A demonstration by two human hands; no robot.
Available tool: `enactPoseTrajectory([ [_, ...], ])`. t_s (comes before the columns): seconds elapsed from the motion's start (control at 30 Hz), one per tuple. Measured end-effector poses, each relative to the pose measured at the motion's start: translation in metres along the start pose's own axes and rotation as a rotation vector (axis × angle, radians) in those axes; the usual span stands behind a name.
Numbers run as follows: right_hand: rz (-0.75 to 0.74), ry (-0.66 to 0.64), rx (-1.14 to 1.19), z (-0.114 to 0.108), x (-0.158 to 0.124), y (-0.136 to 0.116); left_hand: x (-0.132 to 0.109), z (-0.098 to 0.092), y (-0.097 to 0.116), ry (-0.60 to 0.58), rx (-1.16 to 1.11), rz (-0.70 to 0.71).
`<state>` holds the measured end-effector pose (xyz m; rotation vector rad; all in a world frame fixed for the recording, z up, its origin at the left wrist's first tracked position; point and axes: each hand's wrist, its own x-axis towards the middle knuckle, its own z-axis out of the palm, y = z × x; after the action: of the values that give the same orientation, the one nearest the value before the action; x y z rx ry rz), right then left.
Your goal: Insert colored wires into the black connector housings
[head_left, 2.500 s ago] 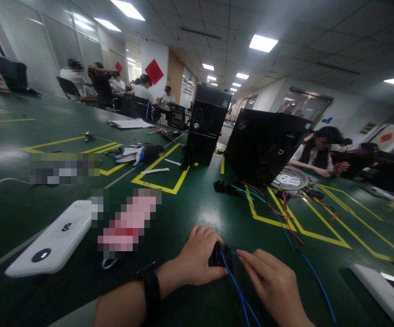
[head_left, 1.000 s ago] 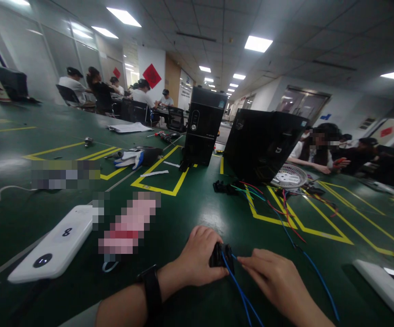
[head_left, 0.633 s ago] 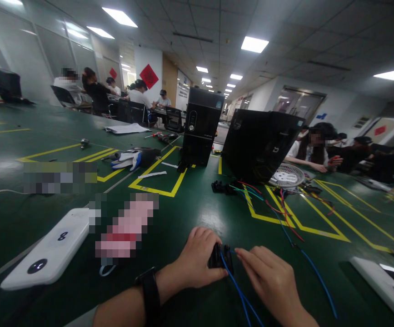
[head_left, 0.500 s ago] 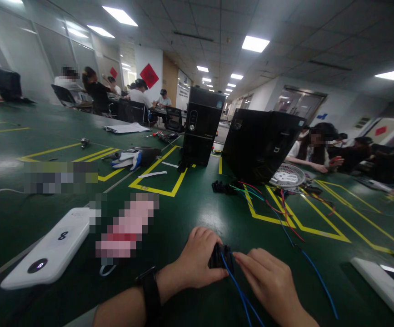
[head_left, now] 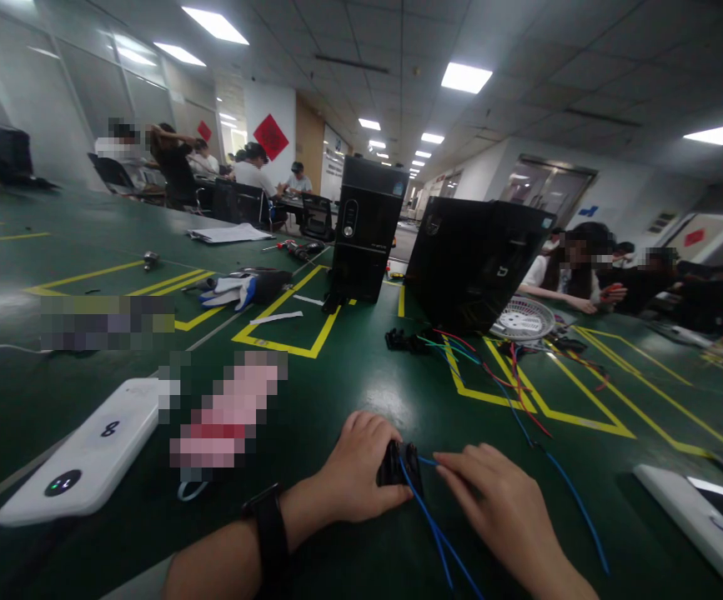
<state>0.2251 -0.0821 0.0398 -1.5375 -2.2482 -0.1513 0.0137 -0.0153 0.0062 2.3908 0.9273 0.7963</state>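
Observation:
My left hand (head_left: pixel 366 467) wraps round a small black block (head_left: pixel 409 468) on the green table, thumb in front and fingers behind; it looks like a terminal block or connector. Blue wires (head_left: pixel 427 508) run from the block toward the front edge of the view. To the right, my right hand (head_left: pixel 492 492) pinches the end of a blue wire between thumb and fingertips, a short way from the block. That short stretch of wire reaches from the block to the fingertips. The block's far side is hidden by my left hand.
Two black computer towers (head_left: pixel 367 233) stand ahead. Red, green and blue wires (head_left: pixel 511 375) spread at the right beside yellow tape outlines. A white power bank (head_left: pixel 86 450) lies left, another white device (head_left: pixel 699 525) right. Work gloves (head_left: pixel 242 287) rest farther back. A person (head_left: pixel 574 275) sits at far right.
My right hand has drawn slightly away from the block to the right, and more blue wire shows between them. My left hand keeps its grip; the whole view has shifted a little.

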Motion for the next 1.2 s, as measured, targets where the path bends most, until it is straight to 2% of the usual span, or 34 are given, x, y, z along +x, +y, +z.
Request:
enactPoseTrajectory([
  [0.1,0.004,0.116,0.015,0.007,-0.001,-0.006,0.000,0.001,-0.001,0.002,-0.003,0.003],
  [0.17,-0.041,0.138,0.049,0.010,-0.001,-0.010,0.000,0.001,-0.001,0.007,-0.006,0.006],
  [0.37,-0.149,-0.006,0.112,0.006,0.003,-0.015,0.000,0.002,-0.003,0.011,-0.010,0.016],
  [0.47,-0.112,-0.087,0.086,-0.001,0.003,-0.011,0.000,0.002,-0.004,0.016,-0.004,-0.002],
  [0.53,-0.058,-0.091,0.035,-0.003,0.002,-0.005,0.000,0.002,-0.005,0.015,-0.008,-0.005],
  [0.67,0.027,0.045,-0.046,0.001,0.000,0.003,0.000,0.001,-0.004,0.013,-0.013,-0.009],
  [0.83,-0.036,0.165,0.102,0.009,0.002,-0.005,0.000,0.001,-0.002,0.000,-0.008,-0.015],
  [0.93,-0.122,0.132,0.180,0.008,0.004,-0.013,0.000,0.001,-0.002,0.005,-0.006,-0.017],
  [1.1,-0.194,-0.010,0.181,0.003,0.004,-0.017,0.000,0.001,-0.003,0.005,-0.011,-0.015],
  [1.2,-0.179,0.022,0.135,0.001,0.002,-0.013,0.000,0.000,-0.003,0.008,-0.014,-0.011],
])
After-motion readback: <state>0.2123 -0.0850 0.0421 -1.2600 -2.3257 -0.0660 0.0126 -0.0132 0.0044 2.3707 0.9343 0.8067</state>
